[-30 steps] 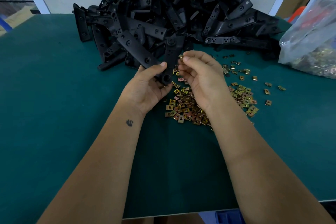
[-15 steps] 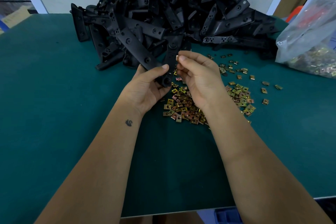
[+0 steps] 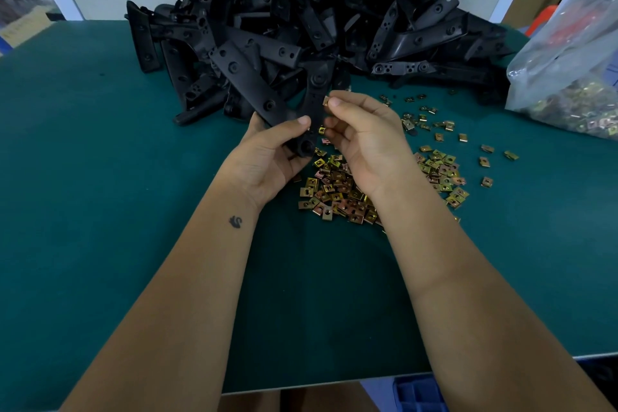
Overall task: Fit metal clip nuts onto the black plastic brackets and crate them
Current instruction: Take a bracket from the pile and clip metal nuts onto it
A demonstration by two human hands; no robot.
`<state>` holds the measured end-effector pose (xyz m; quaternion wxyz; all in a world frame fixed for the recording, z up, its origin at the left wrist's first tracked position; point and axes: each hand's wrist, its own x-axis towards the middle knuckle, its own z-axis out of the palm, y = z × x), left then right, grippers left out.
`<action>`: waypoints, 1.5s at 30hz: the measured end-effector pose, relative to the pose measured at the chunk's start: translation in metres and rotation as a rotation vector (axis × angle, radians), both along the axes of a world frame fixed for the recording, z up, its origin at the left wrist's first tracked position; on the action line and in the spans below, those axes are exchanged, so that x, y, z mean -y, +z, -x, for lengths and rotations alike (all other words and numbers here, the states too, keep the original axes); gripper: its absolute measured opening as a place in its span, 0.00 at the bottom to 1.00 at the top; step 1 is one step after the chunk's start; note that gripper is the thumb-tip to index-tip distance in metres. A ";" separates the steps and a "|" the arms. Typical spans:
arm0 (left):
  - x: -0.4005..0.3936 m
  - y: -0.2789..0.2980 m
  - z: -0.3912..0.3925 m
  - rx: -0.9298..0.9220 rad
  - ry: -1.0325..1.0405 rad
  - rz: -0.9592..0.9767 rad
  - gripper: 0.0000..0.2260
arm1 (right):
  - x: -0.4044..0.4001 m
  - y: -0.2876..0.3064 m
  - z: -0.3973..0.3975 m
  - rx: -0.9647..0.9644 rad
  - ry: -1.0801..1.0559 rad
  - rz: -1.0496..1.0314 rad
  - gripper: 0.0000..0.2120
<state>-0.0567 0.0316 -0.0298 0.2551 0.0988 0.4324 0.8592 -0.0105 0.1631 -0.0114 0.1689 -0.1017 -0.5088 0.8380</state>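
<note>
My left hand (image 3: 267, 157) grips a black plastic bracket (image 3: 249, 80) by its lower end, thumb across its face, and holds it just above the table. My right hand (image 3: 364, 137) pinches one brass-coloured clip nut (image 3: 326, 100) between thumb and forefinger, right against the bracket's second arm. A loose heap of clip nuts (image 3: 337, 191) lies on the green mat under and beside my hands. Behind them rises a big pile of black brackets (image 3: 334, 17).
A clear plastic bag of more clip nuts (image 3: 575, 77) sits at the right edge. The green table (image 3: 100, 177) ends at its near edge below my forearms, where a blue crate corner (image 3: 418, 391) shows. Cardboard boxes stand at the back right.
Both hands have stayed together at the bracket. The clip nut in my right hand has shifted slightly against the bracket's arm; the view has drifted a little.
</note>
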 end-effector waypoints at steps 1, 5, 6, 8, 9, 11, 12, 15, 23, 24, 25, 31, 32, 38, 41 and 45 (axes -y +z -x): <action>0.000 0.000 0.000 -0.001 0.000 0.001 0.24 | 0.000 0.000 0.000 0.001 0.005 -0.005 0.06; 0.001 -0.002 0.002 -0.003 0.002 0.011 0.23 | 0.000 0.000 0.000 0.012 0.012 -0.013 0.06; 0.001 -0.003 0.002 -0.006 0.004 0.016 0.23 | 0.000 0.000 0.000 0.016 0.008 -0.016 0.06; 0.000 -0.003 0.002 -0.017 0.005 0.028 0.24 | 0.001 0.001 0.000 0.026 -0.010 -0.030 0.08; 0.000 -0.003 0.002 -0.026 0.005 0.039 0.24 | 0.001 0.001 0.000 0.030 -0.020 -0.034 0.10; 0.000 -0.003 0.002 -0.047 0.007 0.075 0.25 | 0.001 0.002 0.000 0.029 -0.032 -0.039 0.16; 0.000 -0.003 0.002 -0.059 0.009 0.093 0.26 | 0.000 0.002 -0.001 0.025 -0.035 -0.050 0.18; 0.000 -0.004 0.002 -0.096 0.008 0.138 0.28 | -0.001 0.002 -0.001 0.018 -0.039 -0.108 0.19; -0.003 -0.003 0.001 -0.127 0.016 0.192 0.27 | -0.003 0.003 -0.003 -0.010 -0.027 -0.046 0.20; -0.003 -0.003 0.001 -0.135 0.014 0.199 0.27 | -0.003 0.003 -0.003 -0.016 -0.023 -0.027 0.20; -0.002 -0.003 0.001 -0.146 0.012 0.208 0.28 | -0.003 0.003 -0.003 -0.018 -0.022 -0.019 0.20; 0.000 -0.004 0.001 -0.191 -0.033 0.239 0.30 | -0.006 0.002 -0.006 -0.006 -0.008 -0.033 0.19; 0.000 -0.004 0.001 -0.198 -0.031 0.238 0.30 | -0.006 0.002 -0.006 -0.005 -0.005 -0.026 0.19; -0.001 -0.006 0.001 -0.224 -0.003 0.234 0.29 | -0.003 0.000 -0.005 -0.011 -0.011 0.013 0.16; 0.001 -0.006 0.003 -0.216 -0.031 0.224 0.30 | -0.005 0.000 -0.006 -0.004 0.013 -0.003 0.16; 0.004 -0.004 0.003 -0.223 -0.062 0.237 0.32 | -0.009 0.002 -0.009 0.001 0.062 -0.037 0.16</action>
